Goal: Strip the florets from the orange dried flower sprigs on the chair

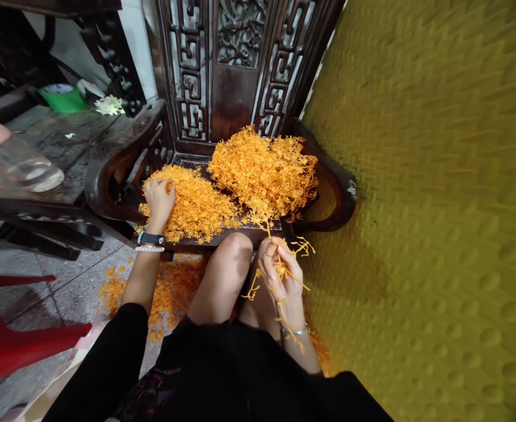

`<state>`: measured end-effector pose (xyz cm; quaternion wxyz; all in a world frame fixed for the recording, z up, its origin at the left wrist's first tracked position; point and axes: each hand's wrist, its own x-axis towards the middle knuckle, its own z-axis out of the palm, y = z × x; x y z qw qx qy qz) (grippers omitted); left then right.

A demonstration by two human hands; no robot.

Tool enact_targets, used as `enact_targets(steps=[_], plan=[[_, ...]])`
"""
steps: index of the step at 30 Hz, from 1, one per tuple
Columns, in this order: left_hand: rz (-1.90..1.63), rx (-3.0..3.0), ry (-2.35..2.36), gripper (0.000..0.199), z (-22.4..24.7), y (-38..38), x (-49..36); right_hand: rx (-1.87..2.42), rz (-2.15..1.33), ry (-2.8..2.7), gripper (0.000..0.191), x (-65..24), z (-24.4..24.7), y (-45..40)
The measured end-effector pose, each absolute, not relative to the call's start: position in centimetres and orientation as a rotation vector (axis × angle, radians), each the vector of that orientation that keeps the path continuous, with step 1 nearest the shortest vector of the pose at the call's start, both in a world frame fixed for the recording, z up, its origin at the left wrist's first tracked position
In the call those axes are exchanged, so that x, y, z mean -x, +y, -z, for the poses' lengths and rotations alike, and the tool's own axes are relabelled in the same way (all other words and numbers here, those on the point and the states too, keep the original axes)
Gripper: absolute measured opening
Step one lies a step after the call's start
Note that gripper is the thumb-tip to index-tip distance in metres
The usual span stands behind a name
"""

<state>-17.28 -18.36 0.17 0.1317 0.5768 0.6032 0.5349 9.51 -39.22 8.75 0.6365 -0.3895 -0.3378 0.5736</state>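
Curled over the left edge of a low pile of small orange pieces (pixel 196 205) is my left hand (pixel 160 202), its fingers drawn together; what lies between them is too small to make out. My right hand (pixel 283 266), in front of my right knee, is closed around thin branching orange plastic stems (pixel 299 280). Their ends stick out to both sides and hang down past the wrist. Just beyond this hand rises a taller, tangled heap of branching orange stems (pixel 264 170). Both heaps rest on the seat of a dark carved wooden chair (pixel 234 94).
More orange pieces (pixel 174 287) litter the tiled floor below the chair. At left, a dark wooden table (pixel 64 138) bears a clear cup (pixel 24 167) and a green tape roll (pixel 62 98). A red plastic stool (pixel 24 346) stands lower left. Yellow textured padding (pixel 429 187) walls the right side.
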Motion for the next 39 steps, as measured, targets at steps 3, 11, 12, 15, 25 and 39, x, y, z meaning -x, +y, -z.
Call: enact_targets(steps=[3, 11, 12, 15, 25, 39], plan=[[-1.589, -1.691, 1.702, 0.038, 0.5, -18.4, 17.4, 0.923, -1.310, -0.783, 0.018, -9.6, -8.8, -38.9], [-1.587, -1.709, 1.614, 0.039, -4.3, -21.8, 14.5, 0.934, -1.287, -0.855, 0.015, -9.8, -8.9, -38.9], [-1.547, -1.737, 1.535, 0.037, -5.0, -23.1, 13.5, 0.938, -1.291, -0.858, 0.015, -9.8, -8.9, -38.9], [-1.341, -1.752, 1.153, 0.043, -6.8, -28.1, 9.9, 0.938, -1.327, -0.824, 0.014, -9.3, -8.7, -39.0], [-1.370, -1.405, 1.070, 0.038, -7.4, -34.0, 3.7, 0.815, -1.473, -0.875, 0.018, -8.0, -8.0, -39.8], [-1.846, -1.544, 1.468, 0.053, -5.2, -30.6, 4.7, 0.935, -1.549, -0.846, 0.018, -5.7, -7.1, -41.4]])
